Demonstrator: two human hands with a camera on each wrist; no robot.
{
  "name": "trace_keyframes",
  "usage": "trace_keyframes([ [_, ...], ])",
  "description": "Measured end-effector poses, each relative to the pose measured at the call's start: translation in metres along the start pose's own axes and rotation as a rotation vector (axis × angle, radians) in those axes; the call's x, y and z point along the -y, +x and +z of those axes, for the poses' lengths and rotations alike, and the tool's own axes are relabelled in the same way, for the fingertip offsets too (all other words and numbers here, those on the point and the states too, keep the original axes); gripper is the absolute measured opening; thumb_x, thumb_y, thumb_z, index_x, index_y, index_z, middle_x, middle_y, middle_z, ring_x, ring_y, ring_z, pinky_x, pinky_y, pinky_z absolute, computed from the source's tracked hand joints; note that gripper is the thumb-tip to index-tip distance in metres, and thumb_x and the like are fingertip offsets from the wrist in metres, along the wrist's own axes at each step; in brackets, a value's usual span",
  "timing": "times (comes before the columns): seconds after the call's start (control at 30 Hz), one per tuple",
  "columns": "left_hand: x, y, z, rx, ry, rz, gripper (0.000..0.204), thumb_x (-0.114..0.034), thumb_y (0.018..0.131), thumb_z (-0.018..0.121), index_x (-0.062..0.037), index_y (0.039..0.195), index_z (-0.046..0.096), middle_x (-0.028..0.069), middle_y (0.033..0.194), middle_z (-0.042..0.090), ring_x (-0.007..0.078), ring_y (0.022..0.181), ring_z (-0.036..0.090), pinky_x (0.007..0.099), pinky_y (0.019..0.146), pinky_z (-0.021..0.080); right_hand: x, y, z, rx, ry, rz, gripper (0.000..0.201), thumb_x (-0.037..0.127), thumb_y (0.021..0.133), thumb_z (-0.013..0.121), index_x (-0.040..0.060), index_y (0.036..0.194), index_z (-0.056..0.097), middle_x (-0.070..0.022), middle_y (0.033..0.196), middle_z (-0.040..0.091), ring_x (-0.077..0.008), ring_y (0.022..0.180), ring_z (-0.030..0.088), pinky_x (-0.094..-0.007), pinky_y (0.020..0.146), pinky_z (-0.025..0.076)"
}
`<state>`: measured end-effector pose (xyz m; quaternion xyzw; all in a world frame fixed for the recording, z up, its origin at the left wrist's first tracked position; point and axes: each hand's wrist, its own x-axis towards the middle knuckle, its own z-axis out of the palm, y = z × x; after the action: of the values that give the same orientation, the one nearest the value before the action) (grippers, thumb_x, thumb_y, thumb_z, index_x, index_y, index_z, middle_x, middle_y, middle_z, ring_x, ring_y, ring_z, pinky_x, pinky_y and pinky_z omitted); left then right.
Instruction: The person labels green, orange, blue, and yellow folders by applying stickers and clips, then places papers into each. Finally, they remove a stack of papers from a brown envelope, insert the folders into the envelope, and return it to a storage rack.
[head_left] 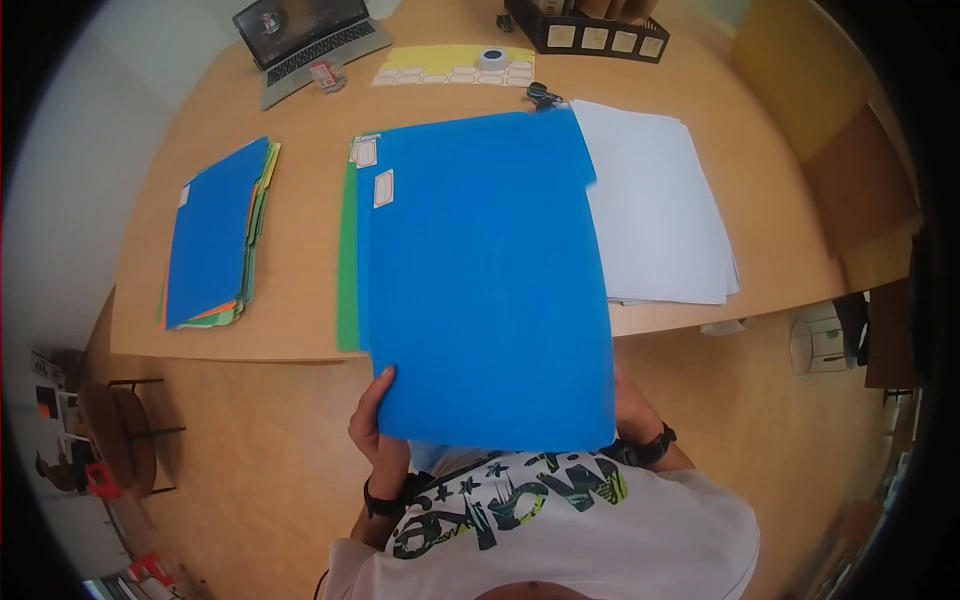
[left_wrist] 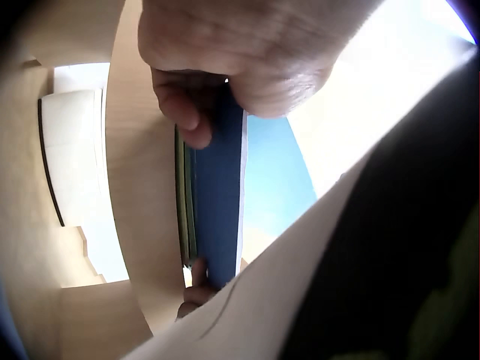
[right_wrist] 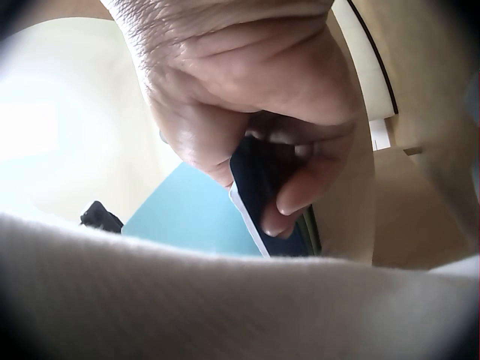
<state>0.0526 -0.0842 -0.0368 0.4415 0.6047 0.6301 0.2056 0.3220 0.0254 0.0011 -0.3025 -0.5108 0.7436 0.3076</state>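
A blue file folder [head_left: 490,290] with a white label at its upper left is held up in front of the body, over the table's front edge. My left hand [head_left: 375,425] grips its lower left edge, thumb on the front face. At the lower right side my right hand [head_left: 632,408] is mostly hidden behind the folder; the right wrist view shows its thumb and fingers pinching the edge. A white layer shows along the folder's edge [left_wrist: 242,172] in the left wrist view. Beyond it, another blue folder [head_left: 363,240] and a green folder [head_left: 347,260] lie on the table.
White paper [head_left: 660,210] is stacked to the right. On the left lies a pile of coloured folders [head_left: 205,235]. Farther back are a laptop [head_left: 310,45], a yellow label sheet [head_left: 430,62], a tape roll [head_left: 492,59], a black clip [head_left: 543,96] and a black organizer [head_left: 590,40].
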Motion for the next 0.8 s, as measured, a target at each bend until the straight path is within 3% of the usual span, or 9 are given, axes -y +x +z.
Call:
trace_keyframes([
  [0.03, 0.000, -0.002, -0.001, -0.007, -0.010, 0.001, 0.028, -0.005, 0.091, 0.048, 0.0036, 0.114, 0.062, 0.0152, 0.111, 0.063, 0.0186, 0.099, 0.060, 0.0293, 0.088, 0.047, -0.009, -0.002, -0.002, 0.002, 0.042, -0.048, 0.025, 0.017, 0.090, 0.062, 0.0012, 0.109, 0.061, 0.0001, 0.096, 0.063, -0.0074, 0.087, 0.056, -0.0232, 0.076, 0.046],
  [0.13, 0.003, -0.004, -0.003, -0.011, -0.061, 0.012, 0.026, -0.006, 0.091, 0.047, 0.0035, 0.109, 0.063, 0.0145, 0.109, 0.063, 0.0189, 0.098, 0.060, 0.0294, 0.089, 0.047, -0.019, -0.004, -0.005, -0.029, 0.220, -0.011, 0.032, 0.020, 0.091, 0.061, 0.0030, 0.118, 0.057, -0.0036, 0.107, 0.061, -0.0114, 0.096, 0.057, -0.0274, 0.082, 0.047],
  [0.2, 0.001, -0.003, 0.000, -0.036, -0.084, 0.015, 0.026, -0.004, 0.089, 0.048, 0.0028, 0.108, 0.063, 0.0141, 0.107, 0.065, 0.0193, 0.097, 0.061, 0.0290, 0.088, 0.046, -0.018, -0.004, -0.001, -0.087, 0.507, -0.013, 0.036, 0.022, 0.092, 0.059, 0.0024, 0.122, 0.054, -0.0056, 0.112, 0.060, -0.0128, 0.099, 0.057, -0.0289, 0.085, 0.046],
  [0.3, -0.002, -0.001, -0.001, -0.012, -0.117, 0.016, 0.026, -0.003, 0.087, 0.048, 0.0022, 0.108, 0.064, 0.0139, 0.107, 0.065, 0.0194, 0.097, 0.061, 0.0289, 0.087, 0.046, -0.016, -0.002, -0.010, -0.012, 0.701, 0.146, 0.042, 0.025, 0.091, 0.059, 0.0007, 0.124, 0.050, -0.0089, 0.115, 0.058, -0.0149, 0.102, 0.056, -0.0303, 0.086, 0.046],
  [0.4, -0.003, 0.002, -0.007, 0.038, -0.129, 0.016, 0.027, -0.003, 0.087, 0.048, 0.0019, 0.108, 0.064, 0.0137, 0.108, 0.064, 0.0197, 0.098, 0.060, 0.0292, 0.087, 0.045, 0.002, -0.004, -0.003, -0.009, 0.275, 0.140, 0.045, 0.025, 0.089, 0.061, -0.0007, 0.124, 0.050, -0.0093, 0.114, 0.059, -0.0159, 0.102, 0.057, -0.0305, 0.085, 0.047],
  [0.5, -0.009, 0.003, -0.008, 0.054, -0.136, 0.010, 0.027, -0.003, 0.086, 0.048, 0.0020, 0.107, 0.064, 0.0136, 0.107, 0.064, 0.0199, 0.098, 0.060, 0.0294, 0.086, 0.046, 0.000, -0.003, -0.009, -0.004, 0.199, 0.221, 0.047, 0.025, 0.088, 0.064, -0.0007, 0.124, 0.051, -0.0092, 0.113, 0.059, -0.0160, 0.101, 0.057, -0.0304, 0.084, 0.048],
  [0.73, -0.010, 0.006, -0.003, -0.014, -0.017, 0.016, 0.026, -0.004, 0.082, 0.049, 0.0027, 0.101, 0.065, 0.0134, 0.102, 0.065, 0.0199, 0.096, 0.061, 0.0295, 0.086, 0.046, 0.005, -0.003, 0.002, -0.047, 0.234, 0.183, 0.044, 0.025, 0.089, 0.062, -0.0008, 0.123, 0.051, -0.0080, 0.110, 0.060, -0.0150, 0.098, 0.058, -0.0299, 0.083, 0.048],
  [0.8, -0.009, 0.008, -0.004, 0.018, -0.053, -0.045, 0.030, -0.005, 0.081, 0.050, 0.0032, 0.107, 0.062, 0.0131, 0.106, 0.064, 0.0188, 0.098, 0.059, 0.0287, 0.087, 0.044, 0.004, -0.006, 0.005, -0.073, 0.235, 0.172, 0.046, 0.026, 0.089, 0.062, -0.0006, 0.125, 0.050, -0.0083, 0.110, 0.060, -0.0153, 0.098, 0.059, -0.0299, 0.082, 0.049],
])
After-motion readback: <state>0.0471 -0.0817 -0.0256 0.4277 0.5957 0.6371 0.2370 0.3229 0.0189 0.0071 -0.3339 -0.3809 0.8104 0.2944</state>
